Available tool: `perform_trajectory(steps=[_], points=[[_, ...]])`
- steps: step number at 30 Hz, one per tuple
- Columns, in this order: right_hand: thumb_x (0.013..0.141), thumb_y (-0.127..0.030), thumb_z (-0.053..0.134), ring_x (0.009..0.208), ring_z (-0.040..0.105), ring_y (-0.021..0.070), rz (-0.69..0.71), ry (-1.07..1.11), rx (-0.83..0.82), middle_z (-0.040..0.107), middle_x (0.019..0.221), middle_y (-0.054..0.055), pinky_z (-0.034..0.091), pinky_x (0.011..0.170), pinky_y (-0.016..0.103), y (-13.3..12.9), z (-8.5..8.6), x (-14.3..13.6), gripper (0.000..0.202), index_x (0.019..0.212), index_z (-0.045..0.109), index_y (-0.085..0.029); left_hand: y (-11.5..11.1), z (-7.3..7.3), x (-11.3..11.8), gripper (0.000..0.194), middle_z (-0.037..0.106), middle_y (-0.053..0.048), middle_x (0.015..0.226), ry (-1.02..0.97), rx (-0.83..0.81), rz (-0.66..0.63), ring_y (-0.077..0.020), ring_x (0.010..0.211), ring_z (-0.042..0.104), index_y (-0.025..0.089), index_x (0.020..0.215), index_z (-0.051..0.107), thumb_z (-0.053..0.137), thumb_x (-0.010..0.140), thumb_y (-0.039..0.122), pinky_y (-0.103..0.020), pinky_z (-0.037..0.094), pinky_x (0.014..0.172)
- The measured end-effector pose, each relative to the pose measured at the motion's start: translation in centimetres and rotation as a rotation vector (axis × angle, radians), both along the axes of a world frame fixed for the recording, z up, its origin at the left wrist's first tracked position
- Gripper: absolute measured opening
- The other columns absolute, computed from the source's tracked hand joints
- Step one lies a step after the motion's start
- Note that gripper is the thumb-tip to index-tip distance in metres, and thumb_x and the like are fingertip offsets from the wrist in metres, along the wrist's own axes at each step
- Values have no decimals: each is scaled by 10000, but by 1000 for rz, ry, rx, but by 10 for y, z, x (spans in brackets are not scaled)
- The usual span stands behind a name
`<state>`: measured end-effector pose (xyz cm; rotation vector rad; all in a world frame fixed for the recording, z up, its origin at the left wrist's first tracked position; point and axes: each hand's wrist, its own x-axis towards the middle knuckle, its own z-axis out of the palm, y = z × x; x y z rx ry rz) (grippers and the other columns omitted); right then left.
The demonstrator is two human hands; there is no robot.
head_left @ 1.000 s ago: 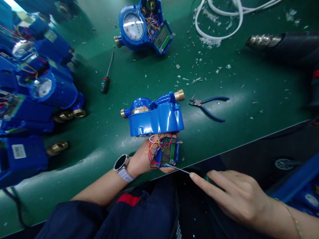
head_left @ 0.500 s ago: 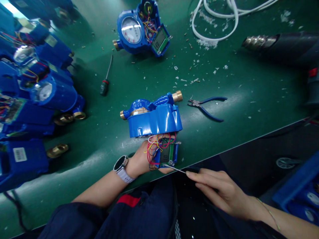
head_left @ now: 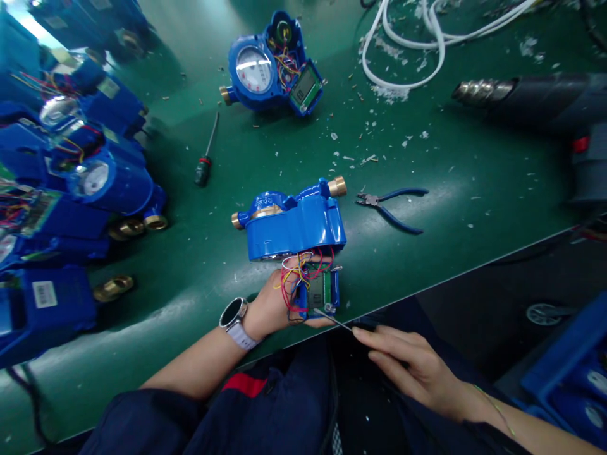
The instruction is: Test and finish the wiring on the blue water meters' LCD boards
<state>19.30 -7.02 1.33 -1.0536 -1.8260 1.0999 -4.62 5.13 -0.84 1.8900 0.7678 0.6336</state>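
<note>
My left hand [head_left: 271,304], with a watch at its wrist, is closed round a small blue display module [head_left: 334,289] with a green board and screen. Coloured wires [head_left: 291,278] run from the module to a blue water meter [head_left: 296,230], which stands on its side just above. My right hand [head_left: 412,360] grips a thin screwdriver [head_left: 337,321]; its handle is mostly hidden by the fingers. The metal tip meets the lower edge of the module, near the screen's corner.
Blue-handled cutters [head_left: 391,208] lie right of the meter. Another screwdriver [head_left: 203,169] and a second open meter [head_left: 253,69] are farther back. Several meters [head_left: 114,180] crowd the left side. A heat gun [head_left: 535,98] and white cable [head_left: 403,82] are at the right and back.
The view has shifted slightly, so the bench objects sit a little lower or sideways. Both hands keep nearly the same pose, with the screwdriver tip still at the module's lower edge.
</note>
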Motion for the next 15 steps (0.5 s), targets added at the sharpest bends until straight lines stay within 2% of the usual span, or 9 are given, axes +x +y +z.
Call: perform_trajectory(steps=[4,10,15], points=[[995,-93,454,600,521,109,48,-67,12,535,732,-1,412,528,206,8,9,7,413,1387,553,-180,1,9,0,841,630,-166,1335,8,220,-32,-332,1261,614,205,1422,448,849,720,437,-510,512,1077],[998,-67,418,651,549,99,164,-280,1,566,787,5,415,573,197,21,38,26,448,1419,509,-189,6,10,-3,1011,569,-205,1415,-11,250,-151,-336,1346,551,211,1559,216,802,770,450,-504,479,1127],[1013,-78,388,682,604,110,227,-447,12,614,878,22,451,582,201,25,55,32,445,1431,475,-202,8,9,-7,948,561,-206,1415,26,214,-178,-347,1330,556,196,1506,338,826,734,448,-502,499,1109]])
